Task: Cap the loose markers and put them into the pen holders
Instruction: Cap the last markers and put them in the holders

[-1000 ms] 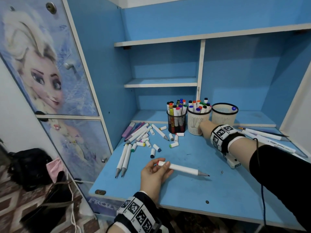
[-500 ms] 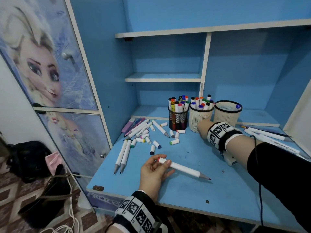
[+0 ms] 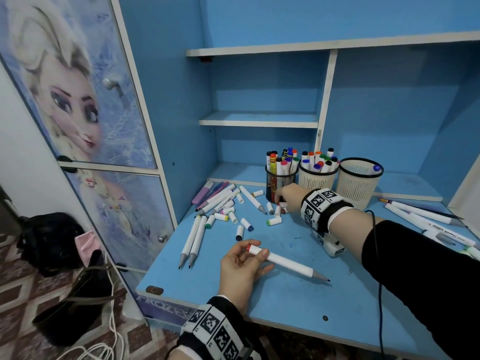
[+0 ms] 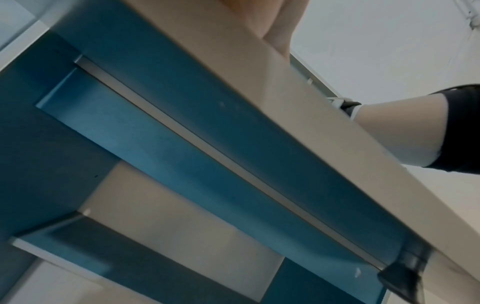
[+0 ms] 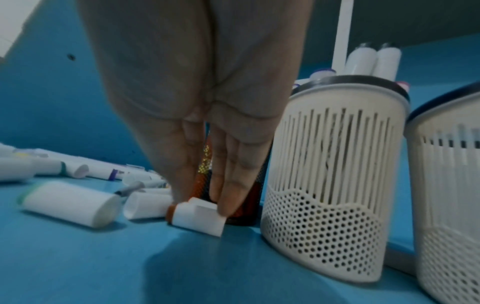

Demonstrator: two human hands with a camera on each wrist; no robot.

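Desk (image 3: 298,300) comes first, big and blue, with blue shelves (image 3: 259,119) behind it. At the back of the desk stand three pen holders in a row. The black mesh holder (image 3: 279,181) is on the left and is full of markers. The middle white holder (image 3: 315,179) is full too. The right white holder (image 3: 359,181) has just one marker with a blue end in it.

The left hand (image 3: 242,267) rests near the front edge of the desk. Its thumb and fingers curl round the red end of a long white marker (image 3: 288,262). The marker has no cap on its gray tip, which points to the right.

The right hand (image 3: 288,197) reaches to the foot of the black mesh holder. Its fingers (image 5: 228,185) point down, close together, and pinch a small white cap with a red end (image 5: 194,216). In the right wrist view the cap is low on the desk, right in front of the black mesh holder.

More loose markers (image 3: 193,239) lie on the left side of the desk, with no caps on. Some more lie on the far right (image 3: 426,216). Little loose caps (image 3: 245,224) are scattered between the left markers and the holders. One cap with a green end (image 3: 274,221) lies just beside the right hand.
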